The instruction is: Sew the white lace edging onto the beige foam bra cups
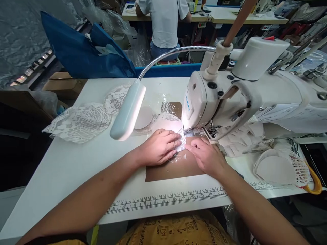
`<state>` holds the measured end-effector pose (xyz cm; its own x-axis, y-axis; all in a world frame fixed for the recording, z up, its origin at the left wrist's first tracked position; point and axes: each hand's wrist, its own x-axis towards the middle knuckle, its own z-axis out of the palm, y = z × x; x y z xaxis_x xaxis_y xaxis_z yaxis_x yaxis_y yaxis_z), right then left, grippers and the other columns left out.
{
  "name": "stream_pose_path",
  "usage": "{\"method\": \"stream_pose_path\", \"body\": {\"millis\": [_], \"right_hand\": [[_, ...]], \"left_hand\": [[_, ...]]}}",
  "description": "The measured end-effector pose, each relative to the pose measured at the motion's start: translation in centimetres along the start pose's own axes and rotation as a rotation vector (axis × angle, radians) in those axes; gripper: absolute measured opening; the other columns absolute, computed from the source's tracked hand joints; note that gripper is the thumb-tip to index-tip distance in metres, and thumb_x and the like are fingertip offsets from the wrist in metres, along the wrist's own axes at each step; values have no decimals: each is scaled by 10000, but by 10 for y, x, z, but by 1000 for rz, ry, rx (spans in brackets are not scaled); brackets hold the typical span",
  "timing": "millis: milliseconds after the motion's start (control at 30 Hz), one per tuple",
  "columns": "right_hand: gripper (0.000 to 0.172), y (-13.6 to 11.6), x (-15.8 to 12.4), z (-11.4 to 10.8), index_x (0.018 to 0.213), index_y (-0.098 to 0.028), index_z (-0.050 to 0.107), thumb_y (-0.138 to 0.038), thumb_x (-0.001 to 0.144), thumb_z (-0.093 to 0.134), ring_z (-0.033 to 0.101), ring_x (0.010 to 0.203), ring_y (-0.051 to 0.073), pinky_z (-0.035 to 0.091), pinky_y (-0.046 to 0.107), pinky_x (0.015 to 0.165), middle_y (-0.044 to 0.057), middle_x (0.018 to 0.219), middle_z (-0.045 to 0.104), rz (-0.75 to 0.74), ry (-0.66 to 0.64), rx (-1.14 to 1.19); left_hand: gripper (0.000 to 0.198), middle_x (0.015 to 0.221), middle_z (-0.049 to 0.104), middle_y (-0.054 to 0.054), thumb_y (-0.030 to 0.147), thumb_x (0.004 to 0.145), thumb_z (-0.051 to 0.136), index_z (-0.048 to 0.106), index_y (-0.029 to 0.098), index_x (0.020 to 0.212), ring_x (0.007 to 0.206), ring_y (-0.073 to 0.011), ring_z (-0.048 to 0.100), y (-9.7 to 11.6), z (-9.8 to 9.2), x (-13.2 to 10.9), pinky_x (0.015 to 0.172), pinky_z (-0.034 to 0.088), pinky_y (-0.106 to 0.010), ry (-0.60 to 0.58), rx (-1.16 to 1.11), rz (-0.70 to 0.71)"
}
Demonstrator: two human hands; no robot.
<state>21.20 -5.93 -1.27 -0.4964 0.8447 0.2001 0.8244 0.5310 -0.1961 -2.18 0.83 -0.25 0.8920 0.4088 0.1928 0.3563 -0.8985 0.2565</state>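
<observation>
My left hand (161,147) lies flat with fingers stretched over a small white lace piece (182,144), pressing it against the bed of a white sewing machine (198,98). Across the needle area, my right hand (205,153) has its fingers curled, and its leading fingertips touch the right edge of that lace piece. The piece runs under the presser foot, which is partly hidden by the machine head and glare. Behind my left hand, a pale padded cup with lace (167,119) lies by the needle. Brown sheeting (176,170) covers the table beneath both hands.
A lamp (129,110) on a bent metal neck hangs over the table's left. Lace fabric (79,122) spreads behind it. At right lie stacked pale pads (276,166) and orange-handled scissors (316,182). A printed ruler (166,200) runs along the front edge. A person (165,23) sits beyond.
</observation>
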Motion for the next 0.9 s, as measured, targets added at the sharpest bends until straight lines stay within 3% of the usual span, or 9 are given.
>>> {"method": "stream_pose_path", "body": {"millis": [300,600,800,900], "right_hand": [[444,5,-3,1,1124,-191,651,13,785,449,406,724,159,292,279,661,34,827,569,-122,3,72],[403,5,-4,-1,1115,-208,654,-17,817,461,413,718,151,294,279,669,29,833,561,-105,-46,64],[353,4,-3,-1,1024,-172,686,-27,847,417,405,682,149,290,277,627,35,789,576,-66,18,107],[357,3,-3,-1,1068,-173,674,-39,861,416,408,687,149,283,277,624,35,792,575,-67,13,87]], "left_hand": [[336,1125,610,-137,267,948,440,584,188,1240,926,-230,535,1,0,-1,845,414,-400,-5,-1,44],[317,1142,600,-128,281,978,400,603,198,1206,910,-214,530,4,1,2,809,388,-388,-39,64,65],[333,1125,603,-126,287,984,391,599,200,1229,872,-207,521,5,2,3,787,376,-381,-49,91,54],[330,1117,610,-122,288,984,396,610,203,1221,866,-207,529,6,3,2,786,384,-382,-46,85,46]]}}
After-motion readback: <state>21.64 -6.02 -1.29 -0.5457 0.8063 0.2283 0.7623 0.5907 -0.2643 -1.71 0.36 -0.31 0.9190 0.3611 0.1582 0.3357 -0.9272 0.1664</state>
